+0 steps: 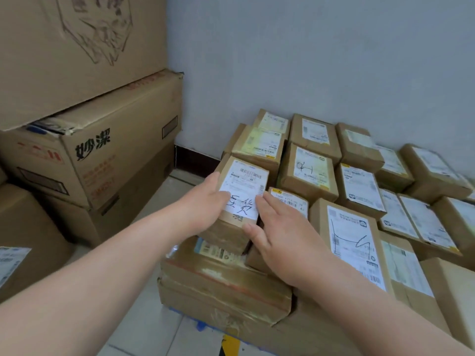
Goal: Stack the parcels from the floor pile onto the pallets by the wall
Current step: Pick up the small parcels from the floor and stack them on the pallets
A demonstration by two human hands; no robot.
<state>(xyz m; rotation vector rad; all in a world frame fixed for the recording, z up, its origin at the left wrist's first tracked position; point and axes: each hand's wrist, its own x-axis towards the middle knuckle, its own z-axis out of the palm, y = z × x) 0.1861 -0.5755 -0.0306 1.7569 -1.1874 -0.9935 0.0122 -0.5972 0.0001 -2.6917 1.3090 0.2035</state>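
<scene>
A small brown parcel (241, 181) with a white shipping label and handwritten marks sits on top of the stacked parcels at the stack's left front corner. My left hand (205, 204) lies flat against its left side and top. My right hand (280, 235) presses its right side, fingers spread. Both hands hold it between them. It rests on a larger taped carton (221, 286). Several labelled brown parcels (357, 188) fill the stack to the right, up to the wall. A blue pallet edge (200, 326) shows under the stack.
Big cardboard cartons (102, 155) are piled high on the left, close to the stack. Another labelled box (15, 255) stands at the far left. A strip of tiled floor (144, 330) runs between the cartons and the pallet. The grey wall (308, 60) is behind.
</scene>
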